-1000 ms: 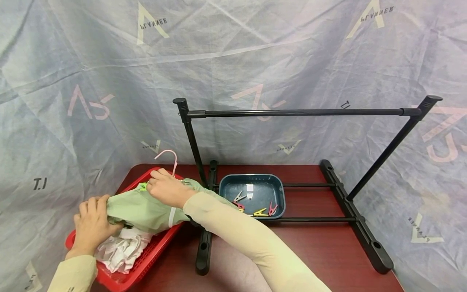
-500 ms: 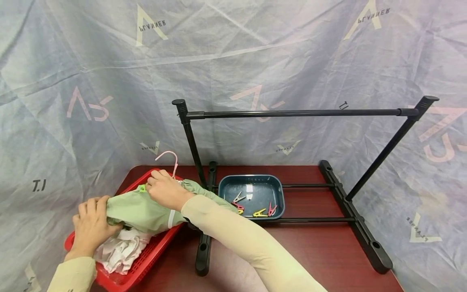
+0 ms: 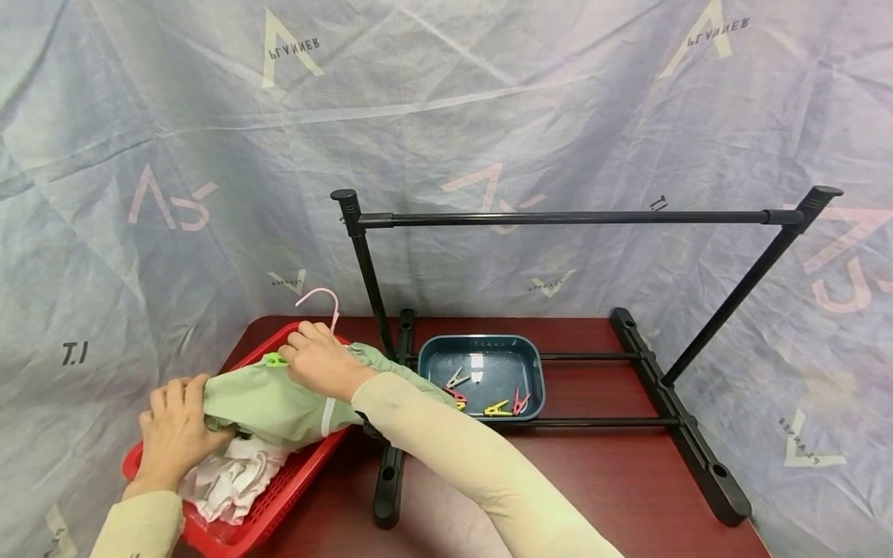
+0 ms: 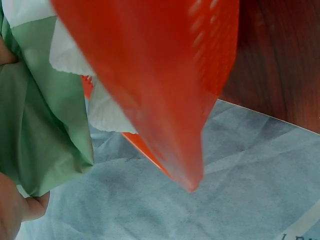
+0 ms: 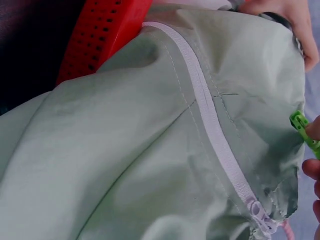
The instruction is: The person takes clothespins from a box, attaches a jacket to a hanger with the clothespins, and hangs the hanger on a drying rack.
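A pale green jacket (image 3: 268, 407) with a white zipper (image 5: 210, 115) lies over the red basket, a pink hanger (image 3: 328, 291) hook rising behind it. My left hand (image 3: 174, 430) grips the jacket's left end, fingers above and thumb near its lower edge. My right hand (image 3: 321, 360) is at the jacket's upper edge. There it pinches a green clothespin (image 5: 302, 127), seen in the right wrist view against the fabric edge; whether its tips bite the cloth I cannot tell. Below the jacket, white crumpled cloth (image 3: 233, 480) sits in the basket (image 3: 279, 500).
A black rack (image 3: 572, 218) stands on the dark red table (image 3: 593, 480). Between its feet is a blue tray (image 3: 498, 364) with several clothespins (image 3: 498, 408), yellow, pink and white. A grey printed sheet (image 3: 488, 116) hangs behind and at both sides.
Almost nothing differs. My right hand has shifted very slightly to the right along the jacket's upper edge, showing a little more of the green clothespin. My left hand keeps its place.
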Action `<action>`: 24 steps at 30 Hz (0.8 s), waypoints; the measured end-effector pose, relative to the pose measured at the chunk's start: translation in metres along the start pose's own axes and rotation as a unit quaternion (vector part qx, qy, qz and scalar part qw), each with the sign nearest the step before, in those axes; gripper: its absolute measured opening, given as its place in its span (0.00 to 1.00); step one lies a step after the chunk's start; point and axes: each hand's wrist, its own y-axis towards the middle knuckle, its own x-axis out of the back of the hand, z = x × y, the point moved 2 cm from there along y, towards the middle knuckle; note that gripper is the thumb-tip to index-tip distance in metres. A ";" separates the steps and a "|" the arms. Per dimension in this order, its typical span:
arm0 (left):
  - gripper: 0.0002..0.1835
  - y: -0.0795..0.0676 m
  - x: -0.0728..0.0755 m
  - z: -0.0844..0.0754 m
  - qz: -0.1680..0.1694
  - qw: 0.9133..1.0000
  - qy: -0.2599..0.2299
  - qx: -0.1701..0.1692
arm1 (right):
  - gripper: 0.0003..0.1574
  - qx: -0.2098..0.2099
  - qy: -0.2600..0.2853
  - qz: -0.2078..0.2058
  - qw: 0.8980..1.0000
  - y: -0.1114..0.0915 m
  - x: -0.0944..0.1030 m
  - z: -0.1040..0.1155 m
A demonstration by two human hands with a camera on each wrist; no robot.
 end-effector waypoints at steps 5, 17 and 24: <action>0.54 0.000 0.000 0.000 0.002 1.000 0.004 0.001 | 0.16 0.001 0.000 0.006 1.000 0.000 0.000 -0.001; 0.53 -0.001 0.000 0.000 0.002 1.000 0.002 0.003 | 0.26 0.010 0.006 0.003 1.000 -0.004 -0.001 -0.004; 0.53 -0.001 -0.001 0.000 0.002 1.000 0.000 0.006 | 0.27 0.023 0.007 -0.056 0.998 -0.010 -0.004 -0.009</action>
